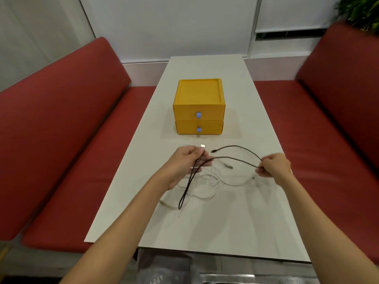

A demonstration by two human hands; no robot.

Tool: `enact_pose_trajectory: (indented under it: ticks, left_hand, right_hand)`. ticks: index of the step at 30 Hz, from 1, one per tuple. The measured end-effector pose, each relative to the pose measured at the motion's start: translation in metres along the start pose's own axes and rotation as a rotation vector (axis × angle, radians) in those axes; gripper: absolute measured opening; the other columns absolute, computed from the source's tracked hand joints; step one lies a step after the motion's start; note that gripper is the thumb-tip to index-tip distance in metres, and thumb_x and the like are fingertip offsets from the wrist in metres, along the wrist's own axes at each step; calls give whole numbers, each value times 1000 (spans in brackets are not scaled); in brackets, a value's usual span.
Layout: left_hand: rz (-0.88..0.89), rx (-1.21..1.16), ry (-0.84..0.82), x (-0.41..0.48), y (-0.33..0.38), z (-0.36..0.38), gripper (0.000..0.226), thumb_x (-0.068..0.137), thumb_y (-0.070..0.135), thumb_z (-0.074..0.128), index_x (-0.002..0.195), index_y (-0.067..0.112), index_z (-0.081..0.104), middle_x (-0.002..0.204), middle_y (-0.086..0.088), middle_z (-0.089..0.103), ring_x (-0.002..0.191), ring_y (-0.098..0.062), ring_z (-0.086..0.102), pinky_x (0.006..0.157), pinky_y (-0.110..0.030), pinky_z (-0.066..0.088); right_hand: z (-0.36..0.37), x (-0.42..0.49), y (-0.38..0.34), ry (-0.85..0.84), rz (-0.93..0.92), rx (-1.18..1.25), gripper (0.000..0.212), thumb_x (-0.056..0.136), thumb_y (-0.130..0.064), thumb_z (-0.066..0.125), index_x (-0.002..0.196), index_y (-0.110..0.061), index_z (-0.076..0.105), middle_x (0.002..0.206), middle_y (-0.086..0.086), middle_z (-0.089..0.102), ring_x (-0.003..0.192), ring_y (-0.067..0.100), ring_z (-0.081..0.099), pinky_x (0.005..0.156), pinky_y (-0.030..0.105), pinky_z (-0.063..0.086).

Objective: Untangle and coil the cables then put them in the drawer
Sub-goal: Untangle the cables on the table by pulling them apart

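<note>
White cables (207, 181) on the pale surface (235, 222) are too faint to trace; their crossings cannot be told. The left hand (184, 162) hides part of the black cable (235, 159). Drawer interiors of the yellow drawer unit (199, 99) are hidden. The plant (361, 11), far right, is cut off by the frame edge.

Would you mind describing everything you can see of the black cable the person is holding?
The black cable is thin, flexible and looks rubber-coated. The left hand grips it near a silver USB plug that sticks up past the fingers; the right hand pinches it further along. Between the hands it arcs above the white table. Beyond the right hand it curves back to a small dark connector hanging free. Below the left hand a long doubled loop droops over the tangled white cables.
</note>
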State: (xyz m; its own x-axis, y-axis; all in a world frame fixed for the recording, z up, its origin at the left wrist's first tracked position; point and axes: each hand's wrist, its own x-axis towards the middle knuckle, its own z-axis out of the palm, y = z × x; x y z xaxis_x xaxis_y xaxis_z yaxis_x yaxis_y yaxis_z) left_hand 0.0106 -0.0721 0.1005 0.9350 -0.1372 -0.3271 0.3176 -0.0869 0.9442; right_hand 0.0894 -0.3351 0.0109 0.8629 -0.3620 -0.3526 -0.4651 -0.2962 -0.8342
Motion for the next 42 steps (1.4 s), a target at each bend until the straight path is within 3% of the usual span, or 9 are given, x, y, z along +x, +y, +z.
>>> enact_pose_trajectory:
  ticks: [3, 6, 8, 11, 15, 19, 26, 35, 42]
  left_hand:
    - [6, 28, 73, 0, -5, 2, 26, 103, 31, 39, 97, 13, 57, 97, -5, 74, 92, -17, 71, 83, -34, 52]
    - [10, -67, 172, -2, -3, 1, 26, 102, 32, 41, 96, 13, 58, 70, -1, 66, 53, -12, 61, 50, -21, 46]
    - [18, -77, 241, 0, -2, -3, 26, 102, 33, 43, 95, 15, 60, 63, 2, 55, 41, -7, 43, 41, -18, 30]
    - [3, -271, 264, 1, 4, -10, 24, 101, 31, 45, 93, 16, 61, 60, 5, 48, 39, -5, 32, 37, -17, 24]
    - [-26, -391, 242, -3, 9, -15, 21, 100, 29, 48, 94, 15, 63, 58, 7, 52, 40, -5, 36, 38, -16, 26]
    - [-50, -398, 235, -6, 4, -15, 20, 99, 25, 49, 92, 14, 64, 60, 7, 60, 46, -6, 44, 41, -16, 32]
    - [-33, -279, 227, -10, -7, -12, 16, 92, 20, 61, 104, 10, 66, 74, 3, 61, 53, -8, 49, 49, -18, 39]
    - [-36, -217, 222, -14, -13, -13, 18, 93, 20, 59, 106, 10, 68, 78, 4, 63, 55, -7, 52, 53, -18, 43]
    - [-5, -188, 223, -18, -14, -16, 20, 94, 21, 58, 107, 10, 69, 82, 3, 66, 60, -9, 57, 54, -17, 47]
  right_hand:
    - [-7, 4, 24, 26, -59, -253, 20, 73, 14, 53, 87, 13, 67, 69, 19, 62, 64, 34, 65, 70, 47, 58]
    - [-16, 4, 26, 6, -171, -350, 24, 77, 10, 55, 94, 1, 70, 71, 14, 63, 87, 35, 64, 79, 42, 56]
    - [-22, 5, 26, -13, -230, -369, 24, 79, 9, 57, 95, -2, 70, 73, 15, 64, 78, 31, 64, 78, 36, 55]
    - [-23, 8, 28, -15, -253, -381, 18, 81, 5, 60, 94, -2, 70, 72, 15, 65, 67, 27, 62, 76, 33, 53]
    - [-17, 8, 32, -57, -247, -540, 16, 83, -10, 64, 98, -6, 68, 97, 15, 67, 80, 29, 60, 74, 31, 47]
    - [-10, 4, 22, -19, -362, -638, 22, 87, -10, 58, 107, -6, 67, 103, 15, 67, 96, 31, 60, 80, 35, 48]
    - [6, -19, 4, -138, -557, -567, 23, 90, -6, 49, 103, -10, 68, 98, 8, 66, 70, 14, 56, 62, 19, 39]
    - [58, -12, -3, -187, -555, -686, 35, 91, -7, 50, 125, -4, 57, 122, 19, 59, 113, 32, 54, 88, 37, 47]
    - [77, -9, 8, -107, -540, -790, 18, 92, -9, 47, 99, -2, 62, 108, 15, 55, 93, 32, 55, 73, 36, 46]
